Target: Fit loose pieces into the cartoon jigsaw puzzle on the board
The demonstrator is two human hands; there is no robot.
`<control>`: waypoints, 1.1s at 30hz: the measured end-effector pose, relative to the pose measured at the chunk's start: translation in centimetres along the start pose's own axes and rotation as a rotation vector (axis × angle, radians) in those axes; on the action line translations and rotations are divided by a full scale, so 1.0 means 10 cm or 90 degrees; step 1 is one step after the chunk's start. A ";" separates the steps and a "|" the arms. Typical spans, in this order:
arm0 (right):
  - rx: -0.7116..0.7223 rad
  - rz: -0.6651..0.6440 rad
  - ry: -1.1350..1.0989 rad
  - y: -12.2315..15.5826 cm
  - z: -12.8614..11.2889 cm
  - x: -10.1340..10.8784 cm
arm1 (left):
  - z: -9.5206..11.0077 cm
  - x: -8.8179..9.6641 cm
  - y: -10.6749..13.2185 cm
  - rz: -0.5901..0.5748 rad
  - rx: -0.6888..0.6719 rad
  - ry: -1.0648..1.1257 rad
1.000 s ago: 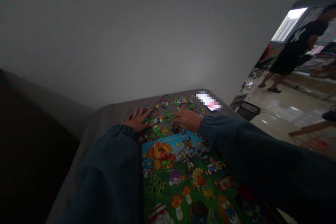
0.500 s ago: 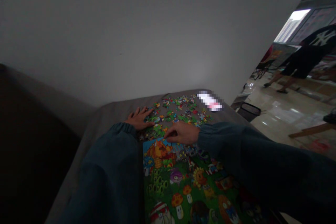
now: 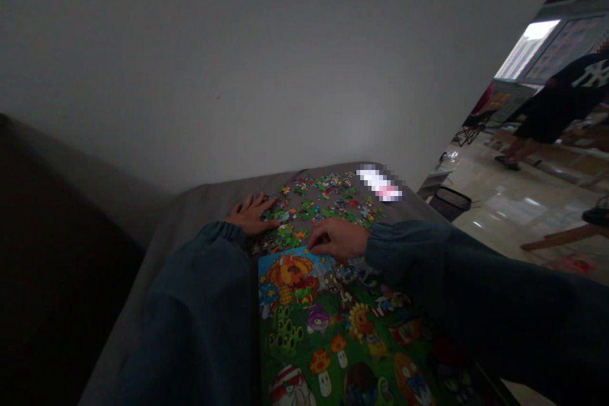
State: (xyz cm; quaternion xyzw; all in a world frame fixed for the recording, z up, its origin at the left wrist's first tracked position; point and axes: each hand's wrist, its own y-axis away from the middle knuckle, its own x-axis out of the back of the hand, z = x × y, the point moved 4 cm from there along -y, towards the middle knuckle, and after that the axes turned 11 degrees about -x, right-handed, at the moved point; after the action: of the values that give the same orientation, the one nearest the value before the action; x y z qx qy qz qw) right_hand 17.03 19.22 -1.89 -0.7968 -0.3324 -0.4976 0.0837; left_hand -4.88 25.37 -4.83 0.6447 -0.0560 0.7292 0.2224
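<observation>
Two hands work at a jigsaw puzzle [image 3: 333, 330] on a gray fabric surface [image 3: 200, 216]. The left hand [image 3: 252, 216] lies open and flat, fingers spread, holding nothing, beside loose puzzle pieces [image 3: 323, 196] scattered above the assembled picture's top edge. The right hand [image 3: 337, 239], fingers curled, rests at that edge; whether it grasps a piece cannot be told. Farther right, a person in a dark shirt [image 3: 566, 95] stands beyond a black wastebasket [image 3: 450, 203].

puzzle picture [image 3: 323, 336]: glossy printed card | padded top [image 3: 190, 222]: matt grey cloth | floor [image 3: 504, 216]: polished tile (reflecting light)
</observation>
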 end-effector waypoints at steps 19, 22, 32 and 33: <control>0.049 0.017 0.125 0.04 -0.05 -0.02 | -0.02 0.00 -0.01 -0.005 0.000 0.007; 0.070 0.015 0.174 0.08 -0.08 -0.01 | -0.01 0.00 -0.01 0.000 -0.002 0.009; 0.089 0.023 0.252 0.14 -0.17 0.01 | -0.12 0.01 -0.03 0.025 -0.040 0.041; 0.092 0.026 0.245 0.14 -0.17 0.02 | -0.14 0.02 -0.03 0.030 -0.048 0.048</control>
State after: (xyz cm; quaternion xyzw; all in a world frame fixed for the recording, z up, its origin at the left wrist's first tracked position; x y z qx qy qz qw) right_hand 16.74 17.44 -0.60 -0.6859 -0.3286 -0.6136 0.2124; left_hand -6.03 26.18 -4.92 0.6066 -0.0904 0.7553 0.2311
